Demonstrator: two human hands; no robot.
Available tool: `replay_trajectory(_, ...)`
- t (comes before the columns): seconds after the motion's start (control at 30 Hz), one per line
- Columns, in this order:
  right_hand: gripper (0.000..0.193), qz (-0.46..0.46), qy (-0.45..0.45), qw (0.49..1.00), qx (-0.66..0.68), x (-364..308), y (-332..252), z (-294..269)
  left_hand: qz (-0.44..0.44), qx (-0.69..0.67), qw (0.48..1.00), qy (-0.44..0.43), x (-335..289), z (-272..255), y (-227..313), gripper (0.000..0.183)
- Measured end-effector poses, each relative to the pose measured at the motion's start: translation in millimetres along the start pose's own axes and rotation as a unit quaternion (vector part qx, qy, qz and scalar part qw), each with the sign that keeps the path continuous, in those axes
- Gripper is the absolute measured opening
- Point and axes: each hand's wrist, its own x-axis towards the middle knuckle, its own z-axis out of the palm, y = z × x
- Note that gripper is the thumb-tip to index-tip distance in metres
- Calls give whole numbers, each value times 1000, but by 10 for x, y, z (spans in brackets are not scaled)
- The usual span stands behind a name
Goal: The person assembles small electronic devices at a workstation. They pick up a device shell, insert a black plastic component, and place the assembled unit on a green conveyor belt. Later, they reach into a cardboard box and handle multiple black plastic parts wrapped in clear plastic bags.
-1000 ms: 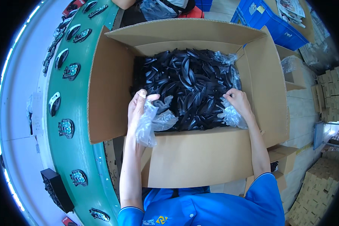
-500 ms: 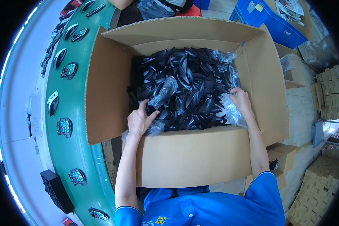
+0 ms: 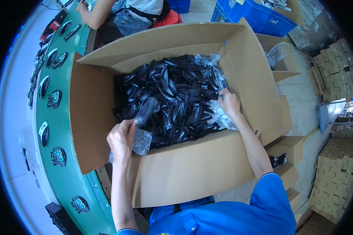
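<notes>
Head view: the left hand [image 3: 121, 139] pinched clear plastic [image 3: 142, 141] by the box's [image 3: 192, 170] near left corner, the right hand [image 3: 230, 105] by its right edge; gentle pulls seemed best.

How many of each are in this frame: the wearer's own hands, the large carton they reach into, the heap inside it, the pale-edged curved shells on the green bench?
Wearer's hands, left hand and right hand: 2
Large open carton: 1
Heap of black parts: 1 (overlapping pieces uncountable)
Curved shells on green bench: 4
Total: 8
</notes>
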Motion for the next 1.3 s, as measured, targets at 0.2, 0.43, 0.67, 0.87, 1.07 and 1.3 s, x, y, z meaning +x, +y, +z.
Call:
replay_trajectory(0.2,42,-4,-77,996,-41,39,-179,-7,57,108,991,-58,144,-15,-121,8)
replay_trajectory(0.43,26,-96,-232,961,-112,-114,-108,65,-76,-51,996,15,150,-188,104,7)
replay_trajectory(0.67,29,105,-75,978,-163,123,135,84,-51,-13,998,26,-36,-161,70,6)
replay_trajectory(0.87,42,103,-113,969,-196,171,4,201,-112,-79,990,23,-86,-161,166,7)
replay_trajectory(1.07,38,110,-79,979,-153,214,90,301,-61,-121,986,103,-235,-203,129,10)
replay_trajectory(1.3,28,72,-36,989,-123,148,98,148,-202,-334,916,94,-354,-257,-77,12)
